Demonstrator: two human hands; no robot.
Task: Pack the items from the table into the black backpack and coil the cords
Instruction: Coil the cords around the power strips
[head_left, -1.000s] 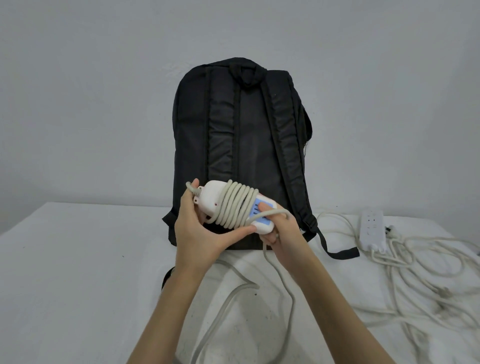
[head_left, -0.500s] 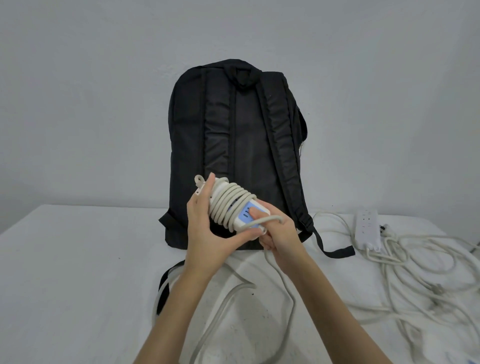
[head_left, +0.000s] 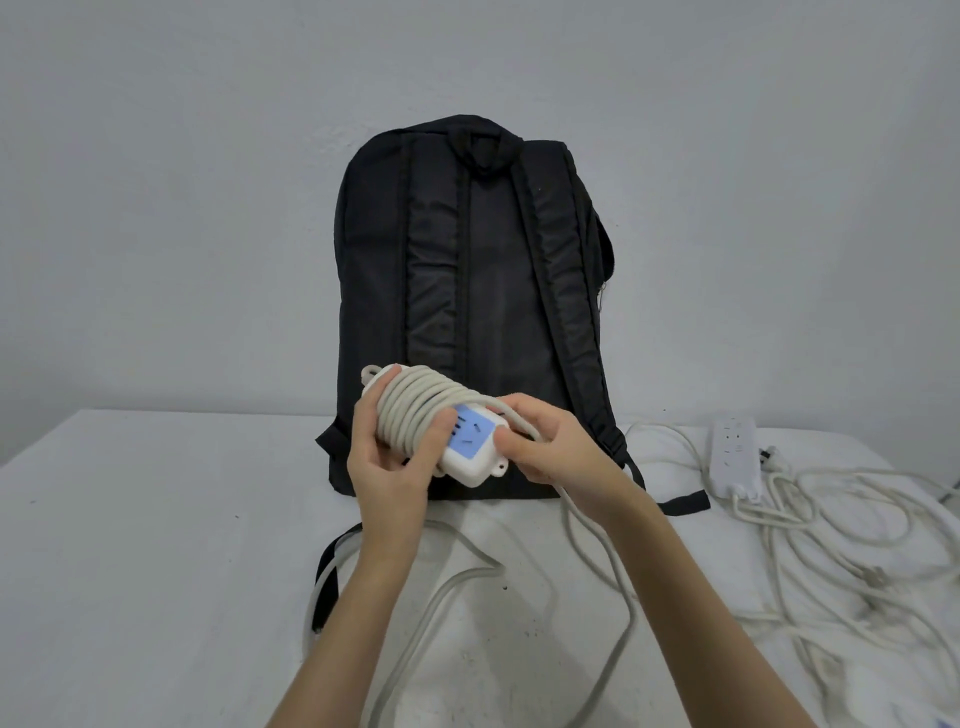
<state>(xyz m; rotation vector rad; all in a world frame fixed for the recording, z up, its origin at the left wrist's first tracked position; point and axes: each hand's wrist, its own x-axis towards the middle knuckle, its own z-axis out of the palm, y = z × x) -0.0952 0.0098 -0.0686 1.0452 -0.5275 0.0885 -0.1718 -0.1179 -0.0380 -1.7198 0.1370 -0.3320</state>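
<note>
In front of the backpack (head_left: 467, 291), your left hand (head_left: 389, 467) grasps the cord-wrapped power strip (head_left: 457, 431), now tilted blue-face-up; your right hand (head_left: 550, 447) pinches the cord (head_left: 597, 545).

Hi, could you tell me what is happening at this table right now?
A person is winding a cord around a white power strip with a blue face, in front of an upright black backpack. The left hand holds the strip over the wound turns; the right hand guides the loose cord, much of it on the table. A second power strip with a tangled cord lies to the right, not yet coiled.
</note>
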